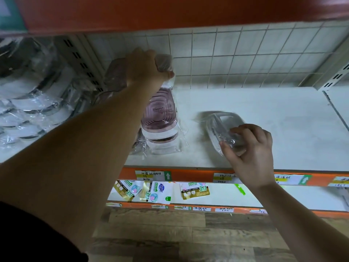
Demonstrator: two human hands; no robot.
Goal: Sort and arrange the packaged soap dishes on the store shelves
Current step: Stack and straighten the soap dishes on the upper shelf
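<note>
A stack of pink soap dishes in clear bags (160,118) lies on the white shelf (264,114), left of its middle. At the back of that stack, against the tiled wall, my left hand (145,67) grips a wrapped soap dish (164,62). More pinkish packages (115,76) lean behind my left forearm, partly hidden. Further right, my right hand (249,148) holds a clear packaged soap dish (222,127) by its near end; the dish is blurred and sits low over the shelf.
Bagged round glass items (30,103) crowd the shelf section on the left. An orange price rail (188,175) with labels edges the shelf front. Detergent pouches (156,191) lie on the shelf below. An upper orange shelf (170,12) overhangs. A slotted upright (338,76) stands at the right.
</note>
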